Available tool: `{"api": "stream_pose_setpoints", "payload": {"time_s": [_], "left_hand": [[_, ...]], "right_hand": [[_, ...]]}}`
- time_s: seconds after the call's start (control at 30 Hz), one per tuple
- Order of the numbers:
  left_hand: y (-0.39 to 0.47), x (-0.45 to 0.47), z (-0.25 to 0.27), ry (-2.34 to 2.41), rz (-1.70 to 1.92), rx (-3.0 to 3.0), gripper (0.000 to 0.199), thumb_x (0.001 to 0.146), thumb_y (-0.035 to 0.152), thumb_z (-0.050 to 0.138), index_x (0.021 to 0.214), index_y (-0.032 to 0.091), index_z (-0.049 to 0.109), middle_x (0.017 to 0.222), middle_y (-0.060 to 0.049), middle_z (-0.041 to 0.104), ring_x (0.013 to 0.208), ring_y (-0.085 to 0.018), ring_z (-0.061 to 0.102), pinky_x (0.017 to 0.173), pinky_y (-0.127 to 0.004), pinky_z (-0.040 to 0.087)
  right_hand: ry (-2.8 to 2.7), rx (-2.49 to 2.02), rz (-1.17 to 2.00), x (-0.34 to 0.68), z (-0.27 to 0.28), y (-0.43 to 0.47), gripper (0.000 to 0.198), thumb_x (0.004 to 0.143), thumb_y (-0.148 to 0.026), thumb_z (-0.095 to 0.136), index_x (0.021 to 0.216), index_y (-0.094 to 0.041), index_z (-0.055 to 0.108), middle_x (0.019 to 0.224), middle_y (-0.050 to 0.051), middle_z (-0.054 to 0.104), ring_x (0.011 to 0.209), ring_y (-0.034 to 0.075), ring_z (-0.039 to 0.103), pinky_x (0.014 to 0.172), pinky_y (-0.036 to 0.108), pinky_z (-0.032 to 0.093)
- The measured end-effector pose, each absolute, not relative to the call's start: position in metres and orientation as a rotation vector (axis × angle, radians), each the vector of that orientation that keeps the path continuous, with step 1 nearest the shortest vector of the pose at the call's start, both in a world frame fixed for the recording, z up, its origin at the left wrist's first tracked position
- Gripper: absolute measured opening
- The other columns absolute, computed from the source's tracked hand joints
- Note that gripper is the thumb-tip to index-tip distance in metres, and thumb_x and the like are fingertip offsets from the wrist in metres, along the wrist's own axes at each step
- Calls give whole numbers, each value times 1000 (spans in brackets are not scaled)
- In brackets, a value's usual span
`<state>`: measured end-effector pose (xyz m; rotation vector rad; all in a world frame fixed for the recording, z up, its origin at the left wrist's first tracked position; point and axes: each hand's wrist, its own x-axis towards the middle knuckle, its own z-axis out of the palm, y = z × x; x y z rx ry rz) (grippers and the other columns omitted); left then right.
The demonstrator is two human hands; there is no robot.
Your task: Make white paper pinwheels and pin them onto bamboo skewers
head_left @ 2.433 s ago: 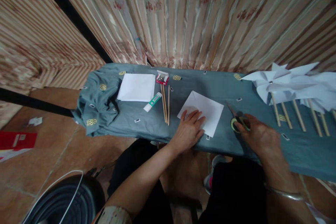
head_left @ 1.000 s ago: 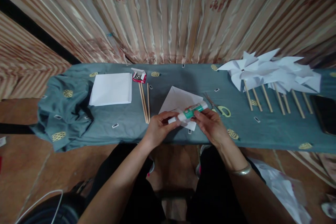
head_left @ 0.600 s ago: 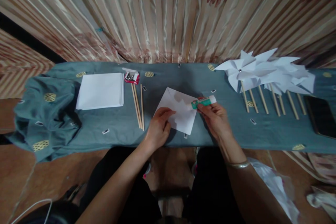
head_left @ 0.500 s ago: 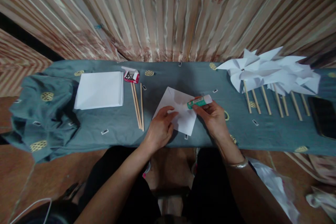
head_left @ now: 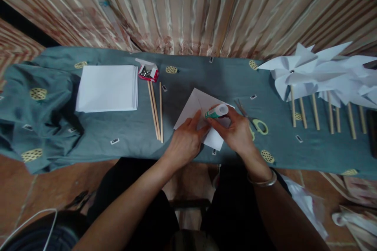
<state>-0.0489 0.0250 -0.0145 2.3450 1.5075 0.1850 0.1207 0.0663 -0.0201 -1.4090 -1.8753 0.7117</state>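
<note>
A white square sheet of paper (head_left: 188, 108) with crease lines lies turned at an angle in front of me. My left hand (head_left: 187, 139) rests on its near left part, index finger and thumb stretched apart toward the middle. My right hand (head_left: 235, 127) grips a green and white glue stick (head_left: 216, 111) between thumb and fingers, its end low over the middle of the sheet. Whether the tip touches the paper is hidden by the fingers. Just right of this hand lie scissors (head_left: 260, 126) with yellow-green handles, partly covered by the hand.
To the left are a stack of white paper (head_left: 107, 88), an open red box (head_left: 148, 72) of small metal pieces and several wooden sticks (head_left: 154, 115). Finished paper pinwheels (head_left: 297, 72) on sticks lie at the right. A dark phone (head_left: 372, 133) sits at the right edge.
The glue stick has tilted more upright and moved in over the sheet's middle. My left hand has shifted right, closer to it. The view has shifted slightly, and the scissors now show.
</note>
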Motion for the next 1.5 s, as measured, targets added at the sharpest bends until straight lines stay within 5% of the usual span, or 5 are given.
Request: {"api": "stream_pose_setpoints", "payload": {"time_s": [0.23,1.5], "left_hand": [[25,-48,-16,1505,217,2351,49,88,9,44,135,19,52,154,-19,37,111,-29,59,91,-45,53],[35,-50,-12,1425,277,2227,39,93,17,43,128,23,59,153,-10,40,112,-27,57,93,-46,52]], "right_hand": [[-1915,-1436,715,123,-28,71,18,80,-37,69,89,-22,67,86,5,71,77,23,67,72,38,54],[-1971,-1368,613,117,-34,69,16,86,-35,62,96,-22,64,90,7,71,87,26,67,77,40,54]]}}
